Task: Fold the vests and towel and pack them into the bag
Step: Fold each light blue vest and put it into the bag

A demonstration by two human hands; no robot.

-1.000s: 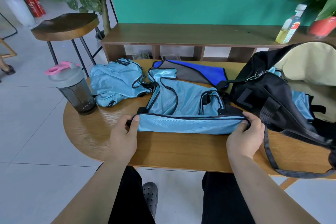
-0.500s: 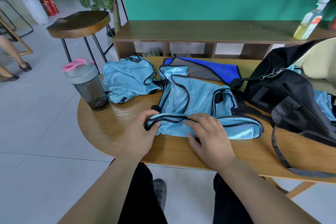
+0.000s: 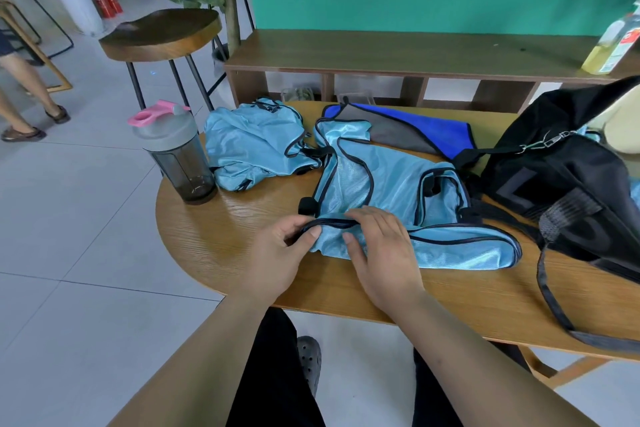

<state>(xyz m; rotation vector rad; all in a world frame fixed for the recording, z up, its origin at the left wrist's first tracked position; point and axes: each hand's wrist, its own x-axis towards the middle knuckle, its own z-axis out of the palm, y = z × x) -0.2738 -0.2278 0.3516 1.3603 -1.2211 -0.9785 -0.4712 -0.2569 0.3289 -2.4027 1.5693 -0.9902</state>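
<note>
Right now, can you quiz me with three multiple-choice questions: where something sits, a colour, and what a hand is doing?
1. Where does the shaker bottle stand relative to the crumpled vest? A) left of it B) right of it C) on top of it
2. What colour is the bottle's lid loop? A) green B) pink C) yellow
3. What is the left hand doing? A) hanging idle B) holding the bottle C) pinching the spread vest's dark edge

Answers: 1 A, the bottle is beside the vest's left side. 2 B, the loop is pink on a grey lid. 3 C, thumb and fingers close on the trim.
</note>
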